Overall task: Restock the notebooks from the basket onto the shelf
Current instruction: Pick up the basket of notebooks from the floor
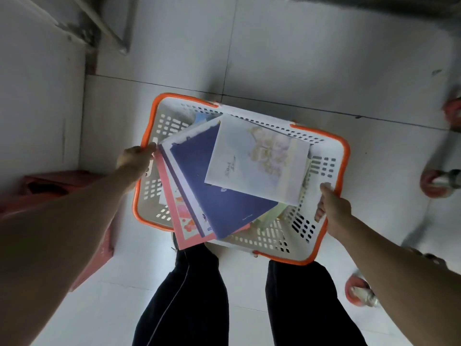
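Here the person looks straight down at a white slotted basket with an orange rim, held above a pale tiled floor in the middle of the frame. The left hand grips the basket's left rim, fingers curled over the orange edge. The right hand holds the right rim toward the lower right, thumb on top and fingers wrapped beneath. Inside lie several notebooks in a loose, fanned pile: a pale illustrated notebook on top at the upper right, overlapping a dark blue notebook that slants across the centre, and under that a pink notebook whose corner sticks out past the basket's lower edge. More covers show beneath, though they are too hidden to tell apart. The person's dark trouser legs fill the bottom centre. A red box-like object sits at the left edge, possibly a crate. Blurred reddish wheels appear along the right edge.
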Demonstrator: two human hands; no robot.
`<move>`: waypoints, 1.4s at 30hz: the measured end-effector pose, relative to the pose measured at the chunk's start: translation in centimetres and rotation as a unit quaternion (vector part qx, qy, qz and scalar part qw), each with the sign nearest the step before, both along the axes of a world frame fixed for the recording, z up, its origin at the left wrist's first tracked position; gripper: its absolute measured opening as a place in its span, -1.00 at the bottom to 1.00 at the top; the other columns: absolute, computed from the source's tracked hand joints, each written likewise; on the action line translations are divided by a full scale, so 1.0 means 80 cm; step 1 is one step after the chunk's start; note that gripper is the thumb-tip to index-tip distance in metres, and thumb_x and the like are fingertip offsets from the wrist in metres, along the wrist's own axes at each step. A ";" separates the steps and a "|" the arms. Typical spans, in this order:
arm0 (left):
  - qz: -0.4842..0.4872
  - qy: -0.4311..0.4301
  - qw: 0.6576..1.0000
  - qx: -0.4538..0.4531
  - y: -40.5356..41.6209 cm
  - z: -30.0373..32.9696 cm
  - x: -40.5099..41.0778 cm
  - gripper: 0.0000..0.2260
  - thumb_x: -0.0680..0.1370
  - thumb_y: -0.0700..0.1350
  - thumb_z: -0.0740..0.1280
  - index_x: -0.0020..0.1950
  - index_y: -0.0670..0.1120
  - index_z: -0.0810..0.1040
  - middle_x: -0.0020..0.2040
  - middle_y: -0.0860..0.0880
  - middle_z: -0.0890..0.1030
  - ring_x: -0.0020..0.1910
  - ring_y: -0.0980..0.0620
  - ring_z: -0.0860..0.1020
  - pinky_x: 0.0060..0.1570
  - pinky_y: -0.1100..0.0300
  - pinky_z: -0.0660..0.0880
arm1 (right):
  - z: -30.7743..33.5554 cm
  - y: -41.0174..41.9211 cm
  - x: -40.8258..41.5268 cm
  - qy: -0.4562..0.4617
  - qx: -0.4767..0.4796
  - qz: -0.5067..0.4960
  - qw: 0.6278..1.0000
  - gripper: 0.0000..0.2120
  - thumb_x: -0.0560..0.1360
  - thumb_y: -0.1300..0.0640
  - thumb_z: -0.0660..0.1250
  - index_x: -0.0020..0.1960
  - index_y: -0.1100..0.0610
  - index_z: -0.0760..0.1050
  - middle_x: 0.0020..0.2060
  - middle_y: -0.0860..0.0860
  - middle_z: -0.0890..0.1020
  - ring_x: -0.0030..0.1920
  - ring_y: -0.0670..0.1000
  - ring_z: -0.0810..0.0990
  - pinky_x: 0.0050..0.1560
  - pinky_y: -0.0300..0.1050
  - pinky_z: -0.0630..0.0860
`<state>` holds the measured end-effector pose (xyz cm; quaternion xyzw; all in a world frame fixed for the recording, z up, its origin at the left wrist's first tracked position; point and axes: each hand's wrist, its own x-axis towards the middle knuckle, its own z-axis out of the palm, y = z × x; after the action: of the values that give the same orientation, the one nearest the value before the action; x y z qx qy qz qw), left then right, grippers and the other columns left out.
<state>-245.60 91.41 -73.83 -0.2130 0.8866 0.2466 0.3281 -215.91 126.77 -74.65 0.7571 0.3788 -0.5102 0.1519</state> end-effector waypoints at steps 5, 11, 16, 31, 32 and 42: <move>0.060 -0.058 0.994 0.070 0.000 -0.002 0.000 -0.59 0.53 0.21 0.31 -0.29 -0.10 0.48 -0.47 -0.06 0.41 -0.50 0.00 0.34 -0.39 0.14 0.32 | 0.006 0.003 -0.004 0.026 0.019 -0.002 0.999 -0.61 0.52 -0.10 0.35 -0.35 0.03 0.28 -0.58 -0.07 0.26 -0.59 -0.06 0.17 -0.52 -0.22 0.22; 0.055 -0.070 0.993 0.080 0.010 0.061 0.004 -0.63 0.52 0.20 0.34 -0.33 -0.04 0.46 -0.57 0.03 0.39 -0.56 0.06 0.30 -0.45 0.21 0.27 | 0.084 0.004 0.014 0.023 0.029 -0.018 0.999 -0.64 0.51 -0.09 0.38 -0.34 0.04 0.34 -0.59 -0.08 0.31 -0.64 -0.09 0.21 -0.55 -0.26 0.26; 0.000 -0.100 0.988 0.117 0.049 0.153 -0.016 -0.59 0.54 0.19 0.33 -0.41 -0.01 0.40 -0.53 0.04 0.35 -0.51 0.06 0.25 -0.42 0.20 0.22 | 0.185 -0.020 0.055 0.023 0.054 -0.078 0.995 -0.71 0.51 0.00 0.42 -0.28 0.09 0.42 -0.51 -0.02 0.38 -0.56 -0.05 0.29 -0.52 -0.21 0.31; -0.362 -0.061 0.926 0.089 0.193 0.355 0.091 -0.63 0.45 0.24 0.39 -0.21 -0.07 0.50 -0.41 -0.03 0.46 -0.48 0.02 0.38 -0.41 0.18 0.36 | 0.343 -0.296 0.307 0.049 0.114 -0.453 0.883 -0.59 0.46 0.03 0.45 -0.43 0.08 0.32 -0.60 0.01 0.33 -0.64 -0.03 0.24 -0.52 -0.22 0.22; -0.388 -0.060 0.916 0.089 0.198 0.358 0.119 -0.63 0.43 0.23 0.41 -0.23 -0.07 0.50 -0.42 -0.04 0.46 -0.48 0.01 0.38 -0.44 0.18 0.35 | 0.347 -0.323 0.331 0.049 0.113 -0.477 0.870 -0.61 0.46 0.03 0.44 -0.42 0.08 0.33 -0.58 0.02 0.34 -0.62 -0.03 0.24 -0.53 -0.22 0.22; -0.611 -0.104 0.784 0.040 0.141 0.389 0.528 -0.61 0.41 0.25 0.40 -0.22 -0.09 0.52 -0.39 -0.08 0.46 -0.47 -0.02 0.36 -0.43 0.18 0.32 | 0.382 -0.650 0.625 0.013 0.112 -0.689 0.716 -0.65 0.45 0.03 0.44 -0.39 0.10 0.38 -0.58 0.01 0.35 -0.60 -0.03 0.25 -0.54 -0.19 0.21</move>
<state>-203.37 102.68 -42.73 0.3617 0.7811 0.0058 0.5089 -165.94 74.80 -44.09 0.8135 -0.1911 -0.4377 -0.3320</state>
